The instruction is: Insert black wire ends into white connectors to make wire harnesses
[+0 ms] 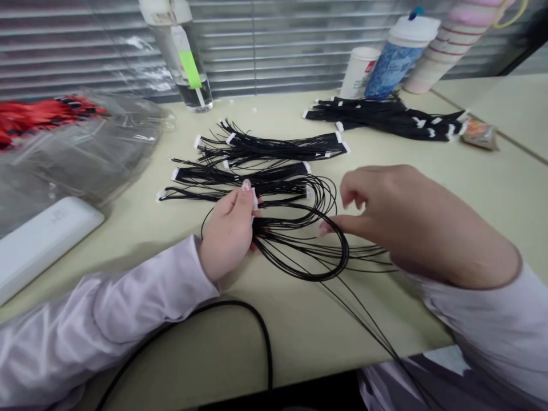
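Observation:
Black wires with a white connector (255,201) are pinched in my left hand (226,231), thumb on top. From there the black wires (308,276) loop out to the right, and some long strands hang over the table's front edge. My right hand (385,211) is at the right side of the loops, thumb at the wires and fingers curled but apart from the thumb. Just behind my left hand lie black wire bundles (274,149) with white connectors.
Another wire bundle (381,119) lies at the back right by a small packet (479,134). Behind stand a clear bottle (182,63), a white cup (359,71), a blue cup (396,60) and a pink bottle (449,48). At left are a plastic bag (94,154) and a white device (47,240).

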The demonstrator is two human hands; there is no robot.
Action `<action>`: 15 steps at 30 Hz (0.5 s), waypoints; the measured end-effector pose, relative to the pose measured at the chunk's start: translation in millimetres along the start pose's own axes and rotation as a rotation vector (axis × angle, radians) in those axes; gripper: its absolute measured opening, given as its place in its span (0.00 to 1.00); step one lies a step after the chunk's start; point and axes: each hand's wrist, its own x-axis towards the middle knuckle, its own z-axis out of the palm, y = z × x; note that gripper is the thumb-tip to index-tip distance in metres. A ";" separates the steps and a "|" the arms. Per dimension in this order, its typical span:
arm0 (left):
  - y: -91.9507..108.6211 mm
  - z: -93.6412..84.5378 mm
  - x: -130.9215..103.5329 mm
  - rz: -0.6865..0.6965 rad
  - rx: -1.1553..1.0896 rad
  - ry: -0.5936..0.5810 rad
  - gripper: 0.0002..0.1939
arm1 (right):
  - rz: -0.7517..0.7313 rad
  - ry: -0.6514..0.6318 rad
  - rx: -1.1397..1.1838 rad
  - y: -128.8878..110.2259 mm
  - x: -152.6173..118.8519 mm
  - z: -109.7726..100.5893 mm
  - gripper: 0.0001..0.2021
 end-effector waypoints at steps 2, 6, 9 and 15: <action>-0.3 0.9 -0.1 -0.031 -0.051 0.033 0.20 | -0.044 -0.156 0.044 -0.8 -1.6 -3.3 0.17; 4.3 2.1 -1.9 -0.041 -0.093 0.043 0.20 | -0.232 -0.398 0.400 -10.9 -0.8 -0.6 0.17; 6.2 2.2 -2.6 -0.026 -0.076 0.031 0.21 | -0.321 -0.315 0.549 -20.2 0.9 8.1 0.15; 5.7 1.3 -3.8 -0.023 -0.066 0.011 0.20 | -0.368 -0.218 0.396 -29.6 1.2 21.1 0.11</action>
